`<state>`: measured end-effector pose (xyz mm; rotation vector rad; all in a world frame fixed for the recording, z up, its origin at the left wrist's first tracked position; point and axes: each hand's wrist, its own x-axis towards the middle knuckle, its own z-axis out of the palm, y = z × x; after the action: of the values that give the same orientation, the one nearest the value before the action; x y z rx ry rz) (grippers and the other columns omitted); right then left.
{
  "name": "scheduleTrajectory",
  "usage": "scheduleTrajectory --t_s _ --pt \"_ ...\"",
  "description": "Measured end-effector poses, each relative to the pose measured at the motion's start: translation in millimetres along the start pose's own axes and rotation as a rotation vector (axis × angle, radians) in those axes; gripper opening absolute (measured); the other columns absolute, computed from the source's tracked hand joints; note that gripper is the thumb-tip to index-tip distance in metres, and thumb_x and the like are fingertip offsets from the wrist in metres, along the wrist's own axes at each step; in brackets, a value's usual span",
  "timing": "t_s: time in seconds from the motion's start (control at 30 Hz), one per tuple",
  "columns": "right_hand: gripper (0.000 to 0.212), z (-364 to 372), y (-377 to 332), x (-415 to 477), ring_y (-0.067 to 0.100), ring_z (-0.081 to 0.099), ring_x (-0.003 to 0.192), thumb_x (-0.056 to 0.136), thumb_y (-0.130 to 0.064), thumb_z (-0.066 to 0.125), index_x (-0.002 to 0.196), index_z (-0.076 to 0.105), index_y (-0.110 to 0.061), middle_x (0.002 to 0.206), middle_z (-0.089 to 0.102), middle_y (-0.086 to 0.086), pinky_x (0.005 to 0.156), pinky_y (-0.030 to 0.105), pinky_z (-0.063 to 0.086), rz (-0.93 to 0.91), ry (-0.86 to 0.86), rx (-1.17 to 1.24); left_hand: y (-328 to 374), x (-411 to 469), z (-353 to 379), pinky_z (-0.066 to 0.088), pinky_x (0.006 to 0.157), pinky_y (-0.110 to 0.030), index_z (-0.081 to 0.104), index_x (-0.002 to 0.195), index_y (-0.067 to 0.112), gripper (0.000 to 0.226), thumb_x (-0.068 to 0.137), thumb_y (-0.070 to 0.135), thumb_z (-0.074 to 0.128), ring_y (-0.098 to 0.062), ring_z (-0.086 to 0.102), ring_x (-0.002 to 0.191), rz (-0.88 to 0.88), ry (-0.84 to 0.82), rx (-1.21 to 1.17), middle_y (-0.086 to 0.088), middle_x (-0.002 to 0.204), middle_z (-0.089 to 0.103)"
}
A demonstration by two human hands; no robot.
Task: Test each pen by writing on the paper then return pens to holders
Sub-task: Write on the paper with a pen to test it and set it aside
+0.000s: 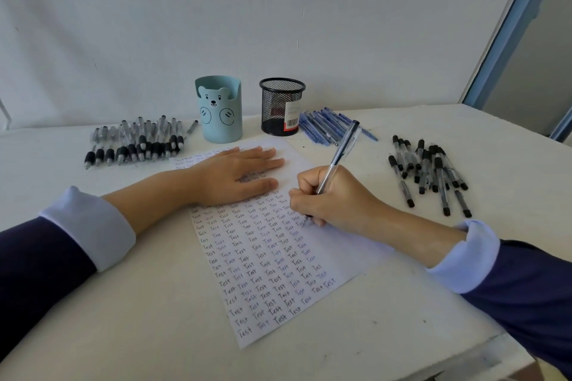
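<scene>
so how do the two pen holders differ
The bear holder is solid pale blue with a drawn bear face; the mesh holder is black see-through wire with a barcode label. The bear holder stands taller, the mesh holder shorter. The bear holder's rim dips at the front; the mesh holder's rim is level. Both stand upright with no pens sticking out.

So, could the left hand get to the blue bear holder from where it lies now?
Probably yes. The left hand lies flat and empty on the paper, and the blue bear holder stands just beyond it, with nothing standing between them.
</scene>
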<state>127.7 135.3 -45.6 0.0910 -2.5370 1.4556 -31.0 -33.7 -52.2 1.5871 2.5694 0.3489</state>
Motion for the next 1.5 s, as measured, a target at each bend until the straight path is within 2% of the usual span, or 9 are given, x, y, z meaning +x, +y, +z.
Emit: scheduleTrajectory --t_s 0.07,0.17,0.27,0.37,0.43,0.47,0.53,0.6,1.5 --pt "0.047 0.0 -0.3 -0.4 0.011 0.044 0.041 0.086 -0.003 0.064 0.050 0.038 -0.017 0.044 0.039 -0.002 0.055 0.027 0.047 0.007 -0.015 -0.008 0.0 -0.4 0.1 0.004 0.121 -0.031 0.024 0.146 0.052 0.077 0.076 0.082 0.019 0.005 0.008 0.145 0.002 0.002 -0.001 0.023 0.158 0.014" --pt "0.044 2.2 -4.2 -3.6 0.004 0.040 0.036 0.085 -0.001 0.064 0.051 0.038 -0.014 0.040 0.039 -0.007 0.086 0.052 0.055 0.019 -0.044 0.001 -0.9 -0.3 -0.3 0.004 0.121 -0.031 0.025 0.146 0.052 0.077 0.076 0.082 0.019 0.004 0.008 0.145 0.000 0.006 -0.001 0.024 0.157 0.014" --pt "0.043 3.3 -5.6 -3.8 0.006 0.038 0.037 0.084 0.000 0.064 0.051 0.038 -0.010 0.041 0.036 -0.003 0.078 0.058 0.052 0.015 -0.014 0.007 -2.4 0.0 0.4 0.004 0.120 -0.029 0.025 0.146 0.053 0.075 0.077 0.082 0.020 0.005 0.008 0.145 0.002 0.010 -0.001 0.025 0.157 0.014" --pt "0.046 2.4 -7.8 -3.9 0.006 0.040 0.035 0.085 -0.001 0.063 0.050 0.037 -0.014 0.039 0.037 -0.004 0.088 0.062 0.050 0.033 -0.022 0.017 -3.5 0.1 0.8 0.004 0.120 -0.029 0.025 0.146 0.053 0.075 0.077 0.082 0.020 0.005 0.008 0.145 0.001 0.010 -0.006 0.025 0.157 0.014" --pt "0.048 1.5 -8.9 -4.1 0.006 0.040 0.035 0.086 -0.001 0.063 0.048 0.038 -0.017 0.038 0.039 -0.006 0.083 0.056 0.055 0.044 -0.046 0.006 -3.5 0.3 0.8 0.003 0.120 -0.028 0.025 0.146 0.053 0.075 0.077 0.083 0.020 0.006 0.008 0.144 0.002 0.005 -0.004 0.025 0.157 0.014" --pt "0.049 0.9 -8.7 -3.7 0.007 0.040 0.036 0.085 -0.001 0.064 0.047 0.039 -0.018 0.038 0.040 -0.006 0.069 0.046 0.058 0.041 -0.057 -0.001 -3.4 0.3 0.9 0.003 0.119 -0.027 0.025 0.146 0.054 0.074 0.077 0.083 0.020 0.007 0.007 0.144 0.001 0.004 -0.003 0.026 0.157 0.014" --pt "0.051 -0.2 -7.7 -2.6 0.011 0.040 0.037 0.085 0.001 0.063 0.045 0.039 -0.019 0.040 0.041 -0.003 0.046 0.024 0.042 0.036 -0.077 -0.001 -3.6 0.5 1.1 0.004 0.120 -0.028 0.025 0.146 0.054 0.074 0.077 0.083 0.020 0.007 0.008 0.144 -0.003 0.006 -0.004 0.026 0.157 0.014" --pt "0.051 -0.9 -5.4 -1.6 0.012 0.039 0.039 0.084 0.002 0.063 0.044 0.038 -0.019 0.042 0.041 -0.001 0.042 0.017 0.034 0.039 -0.084 0.017 -3.5 0.4 1.2 0.004 0.121 -0.029 0.025 0.146 0.054 0.075 0.077 0.083 0.021 0.006 0.008 0.144 -0.005 0.008 -0.010 0.026 0.157 0.014" --pt "0.045 0.5 0.9 1.3 0.011 0.033 0.043 0.080 0.006 0.061 0.048 0.034 -0.010 0.043 0.031 -0.002 0.046 0.022 0.033 0.021 -0.062 0.044 -1.2 -0.7 0.2 0.006 0.122 -0.032 0.025 0.146 0.052 0.075 0.077 0.081 0.020 0.006 0.008 0.144 0.004 0.012 -0.011 0.024 0.158 0.015"
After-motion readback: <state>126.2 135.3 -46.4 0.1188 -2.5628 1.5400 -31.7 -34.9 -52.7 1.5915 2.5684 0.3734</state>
